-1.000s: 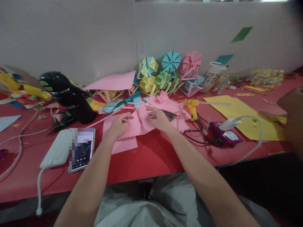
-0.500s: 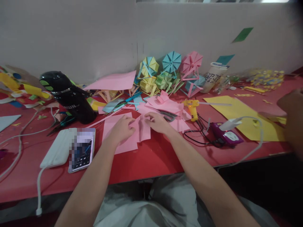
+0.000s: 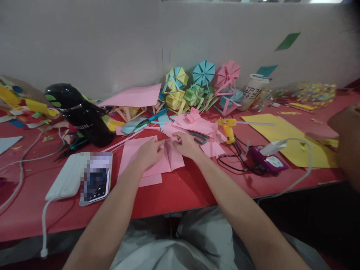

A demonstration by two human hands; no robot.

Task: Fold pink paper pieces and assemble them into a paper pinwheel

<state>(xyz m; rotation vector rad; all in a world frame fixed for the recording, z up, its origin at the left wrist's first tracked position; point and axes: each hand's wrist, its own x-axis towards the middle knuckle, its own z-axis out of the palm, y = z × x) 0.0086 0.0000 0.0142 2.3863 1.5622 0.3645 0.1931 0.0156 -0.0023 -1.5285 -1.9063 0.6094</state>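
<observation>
A creased pink sheet (image 3: 176, 159) lies partly unfolded between my hands, its fold standing up a little. My left hand (image 3: 152, 152) grips its upper left part, fingers bent together near the crease. On the other side, my right hand (image 3: 185, 144) pinches the sheet's upper right edge. Another pink sheet (image 3: 151, 180) lies flat beneath it. Just beyond my hands is a pile of folded pink paper (image 3: 194, 122), with a dark tool (image 3: 199, 137) partly covered by it.
A phone (image 3: 98, 180), white power bank (image 3: 67, 176) and black bottle (image 3: 87, 122) stand or lie left. Rightward are a yellow glue gun (image 3: 228, 129), purple power adapter (image 3: 267, 159), cables and yellow paper (image 3: 292, 140). Paper umbrellas (image 3: 204, 73) line the wall; another person's arm (image 3: 347, 138) is at far right.
The creased pink sheet has opened wider, its lower right corner shifting right. My left hand has moved slightly right, and the view has shifted a little.
</observation>
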